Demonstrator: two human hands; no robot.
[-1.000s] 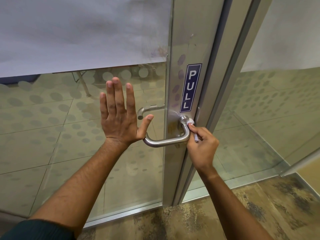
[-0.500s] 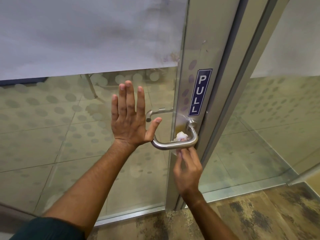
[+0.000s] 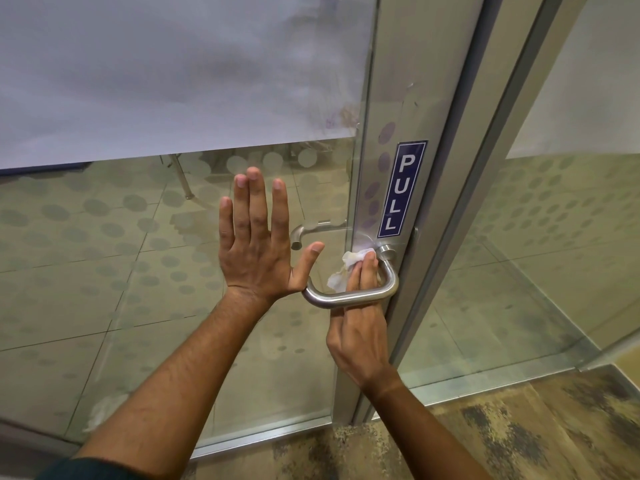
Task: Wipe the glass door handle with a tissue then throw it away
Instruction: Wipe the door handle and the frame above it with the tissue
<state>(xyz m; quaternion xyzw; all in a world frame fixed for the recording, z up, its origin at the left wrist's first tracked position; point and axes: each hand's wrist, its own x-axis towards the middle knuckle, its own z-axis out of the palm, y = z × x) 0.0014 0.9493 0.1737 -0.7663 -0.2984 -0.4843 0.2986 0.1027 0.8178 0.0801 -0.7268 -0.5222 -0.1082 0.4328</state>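
Head view: tissue pressed inside the door handle loop

Head camera looked down at a glass door (image 3: 173, 306) with a steel handle (image 3: 349, 299) beside a blue PULL sign (image 3: 401, 188). No container was visible in the picture. The left hand (image 3: 256, 258) lay flat on the glass, just left of the handle, with its four fingers (image 3: 258, 206) straight and pointing up and the thumb spread toward the handle; it held nothing. The right hand (image 3: 360, 337) came from below, and its fingers passed behind the handle's bar into the loop. These fingers were nearly straight and close together, and they pressed a white crumpled tissue (image 3: 346, 268) against the door surface inside the loop, near the upper mount of the handle. I could not tell where the right thumb was. Patterned floor (image 3: 519, 427) showed at the bottom right
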